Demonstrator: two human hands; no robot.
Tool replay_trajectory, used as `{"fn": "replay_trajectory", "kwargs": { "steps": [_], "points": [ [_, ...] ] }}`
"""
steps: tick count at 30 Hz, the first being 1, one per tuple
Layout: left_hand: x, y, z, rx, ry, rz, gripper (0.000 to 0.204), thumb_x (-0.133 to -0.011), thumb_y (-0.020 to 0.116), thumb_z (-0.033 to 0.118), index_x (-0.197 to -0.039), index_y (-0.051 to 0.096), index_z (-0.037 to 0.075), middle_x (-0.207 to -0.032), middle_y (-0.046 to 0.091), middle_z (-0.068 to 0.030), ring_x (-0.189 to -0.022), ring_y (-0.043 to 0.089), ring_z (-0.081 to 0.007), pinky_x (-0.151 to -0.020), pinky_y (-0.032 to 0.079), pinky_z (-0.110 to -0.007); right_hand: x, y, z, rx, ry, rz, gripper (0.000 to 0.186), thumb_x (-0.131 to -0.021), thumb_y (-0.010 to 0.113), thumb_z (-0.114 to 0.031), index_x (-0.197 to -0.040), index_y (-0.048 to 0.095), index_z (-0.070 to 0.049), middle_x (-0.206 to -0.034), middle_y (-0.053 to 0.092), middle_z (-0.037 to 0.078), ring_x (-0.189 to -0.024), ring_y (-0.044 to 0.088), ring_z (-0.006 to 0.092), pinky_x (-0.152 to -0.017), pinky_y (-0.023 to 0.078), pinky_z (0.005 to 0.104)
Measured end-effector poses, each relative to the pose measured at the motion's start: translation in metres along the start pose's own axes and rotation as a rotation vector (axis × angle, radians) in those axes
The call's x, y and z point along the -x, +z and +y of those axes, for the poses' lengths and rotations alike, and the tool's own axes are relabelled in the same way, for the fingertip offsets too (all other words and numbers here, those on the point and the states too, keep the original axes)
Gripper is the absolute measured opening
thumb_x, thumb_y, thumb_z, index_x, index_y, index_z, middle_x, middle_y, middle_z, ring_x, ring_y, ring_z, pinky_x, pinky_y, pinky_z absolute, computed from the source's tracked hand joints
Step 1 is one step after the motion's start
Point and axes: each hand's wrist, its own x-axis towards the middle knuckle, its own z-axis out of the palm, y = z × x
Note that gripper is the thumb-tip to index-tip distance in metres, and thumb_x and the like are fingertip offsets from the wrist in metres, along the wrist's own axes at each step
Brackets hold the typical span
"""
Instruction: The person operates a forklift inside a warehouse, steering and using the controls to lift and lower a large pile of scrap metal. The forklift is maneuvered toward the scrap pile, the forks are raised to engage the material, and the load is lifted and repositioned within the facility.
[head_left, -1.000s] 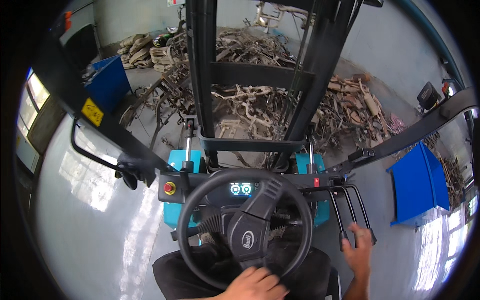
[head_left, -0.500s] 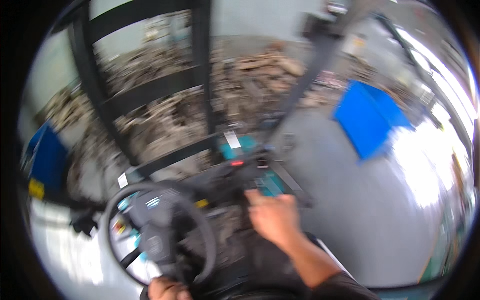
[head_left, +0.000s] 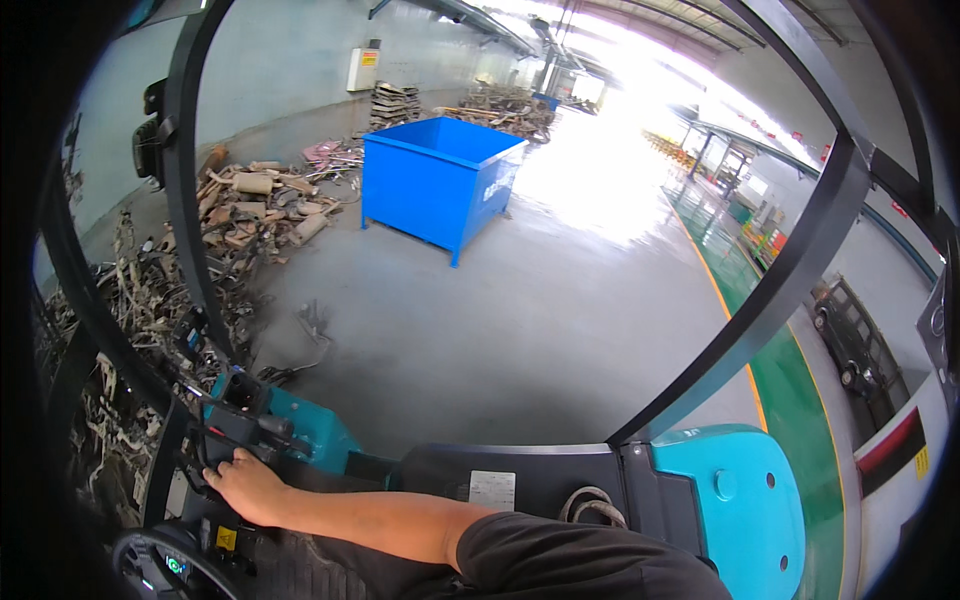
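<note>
I am sitting in a forklift with teal panels. My right hand (head_left: 248,488) is stretched out to the left, its fingers curled around a black control lever (head_left: 197,462) beside the dashboard. Part of that lever is hidden by the fingers. Below the hand, the black steering wheel (head_left: 150,534) shows only in part at the lower left corner. My left hand is out of the picture. Next to the levers rises a teal front cover (head_left: 310,428).
A blue metal bin (head_left: 410,195) stands on the grey floor ahead. Scrap metal heaps (head_left: 255,205) lie along the left wall. Black cab posts (head_left: 750,310) frame the view. To the right run a green walkway (head_left: 790,400) with yellow edges and a dark parked vehicle (head_left: 850,335).
The view has swung to the right, bringing the blue bin to the middle. My left hand and most of the steering wheel have left the picture. My right hand stays by the levers.
</note>
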Motion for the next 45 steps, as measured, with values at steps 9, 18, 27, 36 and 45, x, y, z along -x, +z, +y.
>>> {"fn": "replay_trajectory", "kwargs": {
  "steps": [9, 18, 27, 36, 45],
  "points": [
    [0.038, -0.05, -0.043, 0.045, -0.167, 0.062, 0.016, -0.095, 0.063, 0.01, -0.088, 0.063, -0.005, -0.081, 0.058, -0.0175, -0.077, 0.055, -0.0338, -0.072, 0.045, -0.042, 0.058, -0.043, -0.049, -0.235, -0.355, 0.058, 0.064, -0.082, 0.081, -0.022, -0.14, 0.061, -0.006, -0.139, 0.059, 0.014, -0.125, 0.058, 0.0342, -0.105, 0.044, 0.0485],
    [0.013, -0.07, 0.017, 0.034, -0.334, -0.054, 0.016, -0.093, 0.055, 0.011, -0.086, 0.059, -0.002, -0.08, 0.058, -0.014, -0.076, 0.057, -0.0281, -0.067, 0.044, -0.038, 0.412, -0.047, 0.233, 0.191, 0.862, -0.259, 0.062, -0.098, 0.065, -0.031, -0.147, 0.051, 0.004, -0.135, 0.063, 0.029, -0.125, 0.059, 0.0494, -0.11, 0.045, 0.0534],
    [0.003, -0.091, 0.037, -0.169, -0.521, -0.221, 0.029, -0.105, 0.045, 0.017, -0.086, 0.056, -0.001, -0.084, 0.054, -0.0092, -0.082, 0.053, -0.0208, -0.073, 0.042, -0.034, 0.529, -0.044, 0.274, 0.297, 1.157, -0.344, 0.047, -0.105, 0.053, -0.036, -0.129, 0.065, 0.002, -0.123, 0.07, 0.023, -0.115, 0.063, 0.0443, -0.106, 0.047, 0.052],
    [-0.004, -0.085, 0.006, -0.411, -0.83, -0.238, 0.034, -0.107, 0.054, 0.024, -0.105, 0.068, -0.007, -0.1, 0.07, -0.019, -0.09, 0.068, -0.0322, -0.082, 0.058, -0.043, 0.499, -0.039, 0.294, 0.164, 1.279, -0.399, 0.038, -0.104, 0.053, -0.037, -0.115, 0.07, -0.004, -0.116, 0.071, 0.019, -0.114, 0.061, 0.0409, -0.102, 0.047, 0.0509],
    [0.007, 0.145, 0.073, -0.418, -1.323, -0.605, 0.031, -0.106, 0.054, 0.025, -0.105, 0.068, -0.002, -0.093, 0.068, -0.014, -0.086, 0.066, -0.0263, -0.078, 0.055, -0.04, 0.491, -0.046, 0.306, 0.11, 1.316, -0.452, 0.043, -0.096, 0.06, -0.029, -0.128, 0.066, -0.001, -0.126, 0.067, 0.019, -0.122, 0.056, 0.0392, -0.109, 0.042, 0.0504]
  ]
}}
